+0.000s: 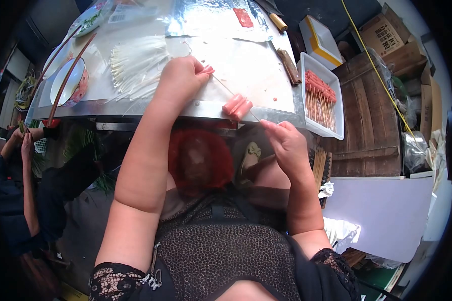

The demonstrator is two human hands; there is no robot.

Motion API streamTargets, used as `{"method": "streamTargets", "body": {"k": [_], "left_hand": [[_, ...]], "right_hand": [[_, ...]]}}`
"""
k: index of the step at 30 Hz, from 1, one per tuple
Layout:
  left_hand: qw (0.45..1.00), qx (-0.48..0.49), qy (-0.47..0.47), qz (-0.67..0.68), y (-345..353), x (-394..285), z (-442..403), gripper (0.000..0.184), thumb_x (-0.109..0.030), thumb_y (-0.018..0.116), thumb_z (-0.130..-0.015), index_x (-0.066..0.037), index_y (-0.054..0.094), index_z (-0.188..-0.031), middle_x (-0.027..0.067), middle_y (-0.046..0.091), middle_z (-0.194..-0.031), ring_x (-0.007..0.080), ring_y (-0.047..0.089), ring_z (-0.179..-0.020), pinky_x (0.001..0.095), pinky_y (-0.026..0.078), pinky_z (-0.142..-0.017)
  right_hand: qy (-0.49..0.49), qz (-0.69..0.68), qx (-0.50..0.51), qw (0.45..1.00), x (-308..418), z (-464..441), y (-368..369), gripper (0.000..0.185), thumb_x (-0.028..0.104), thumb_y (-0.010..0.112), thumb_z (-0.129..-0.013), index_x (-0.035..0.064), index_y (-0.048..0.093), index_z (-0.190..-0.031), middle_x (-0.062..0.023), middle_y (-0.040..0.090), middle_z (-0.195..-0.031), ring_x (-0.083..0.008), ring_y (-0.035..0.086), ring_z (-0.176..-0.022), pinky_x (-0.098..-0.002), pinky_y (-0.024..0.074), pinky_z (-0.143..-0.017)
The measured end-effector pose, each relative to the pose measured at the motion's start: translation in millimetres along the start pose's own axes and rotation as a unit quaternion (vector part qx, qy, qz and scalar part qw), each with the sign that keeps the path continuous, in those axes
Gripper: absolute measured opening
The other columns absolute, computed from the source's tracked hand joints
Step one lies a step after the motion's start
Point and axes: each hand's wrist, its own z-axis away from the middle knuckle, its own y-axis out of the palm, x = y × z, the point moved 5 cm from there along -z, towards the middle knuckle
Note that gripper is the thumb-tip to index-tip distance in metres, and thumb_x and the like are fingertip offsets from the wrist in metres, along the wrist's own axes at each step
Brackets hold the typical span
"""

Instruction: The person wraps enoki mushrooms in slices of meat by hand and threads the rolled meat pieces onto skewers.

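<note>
A thin wooden skewer (223,85) runs slantwise over the table's front edge. Pink rolls of thin-sliced meat (237,106) sit side by side on it, close to my right hand (286,143), whose fingers pinch the skewer's near end. Over the table, my left hand (181,75) is closed on another small meat roll (206,70) at the skewer's far end; whether the tip has gone into it I cannot tell. White enoki mushrooms (138,65) lie fanned out just left of my left hand.
A white tray (340,120) of finished meat skewers (320,93) stands at right beside a knife (289,65). One meat slice (243,17) lies on silver packaging (211,27). At left are a bowl (68,83) and chopsticks (71,75). Another person's hands (25,138) show far left.
</note>
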Motion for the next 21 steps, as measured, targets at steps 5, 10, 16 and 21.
{"method": "streamTargets", "body": {"k": [5, 10, 16, 21], "left_hand": [[0.999, 0.046, -0.023, 0.01, 1.6, -6.8, 2.1, 0.027, -0.025, 0.077, -0.08, 0.0, 0.073, -0.09, 0.0119, 0.072, -0.077, 0.0178, 0.067, -0.069, 0.0313, 0.052, -0.067], [0.977, 0.169, -0.014, 0.132, 22.2, -5.5, 9.8, 0.023, -0.023, 0.071, -0.086, -0.001, 0.074, -0.094, 0.0006, 0.065, -0.071, 0.0084, 0.058, -0.062, 0.0255, 0.047, -0.056], [0.995, -0.072, 0.059, -0.021, -25.1, 2.5, 12.7, 0.024, -0.023, 0.067, -0.088, -0.002, 0.072, -0.096, 0.0182, 0.067, -0.101, 0.0371, 0.063, -0.095, 0.0417, 0.049, -0.084], [0.975, -0.11, 0.047, -0.186, -46.2, 13.2, 25.0, 0.022, -0.023, 0.073, -0.082, -0.005, 0.072, -0.093, 0.0168, 0.066, -0.095, 0.0354, 0.062, -0.095, 0.0448, 0.049, -0.084]], "right_hand": [[-0.027, 0.001, -0.02, 0.999, 3.4, -6.0, 7.1, 0.02, 0.008, 0.065, -0.09, 0.0087, 0.072, -0.109, -0.0106, 0.06, -0.078, -0.0251, 0.061, -0.068, -0.0335, 0.0494, -0.063], [-0.026, -0.004, -0.037, 0.999, 5.3, -10.4, 11.0, 0.02, 0.01, 0.065, -0.09, 0.01, 0.072, -0.109, -0.011, 0.061, -0.08, -0.0261, 0.062, -0.07, -0.0349, 0.0499, -0.064], [-0.015, 0.095, -0.084, 0.992, -33.9, -28.9, -21.3, 0.021, 0.014, 0.064, -0.09, 0.0118, 0.073, -0.108, -0.0113, 0.062, -0.083, -0.0278, 0.063, -0.077, -0.0377, 0.0504, -0.07], [0.002, 0.188, -0.094, 0.978, -51.4, -80.2, -46.8, 0.021, 0.018, 0.066, -0.089, 0.0119, 0.074, -0.107, -0.0109, 0.065, -0.09, -0.0296, 0.063, -0.085, -0.0396, 0.0507, -0.077]]}}
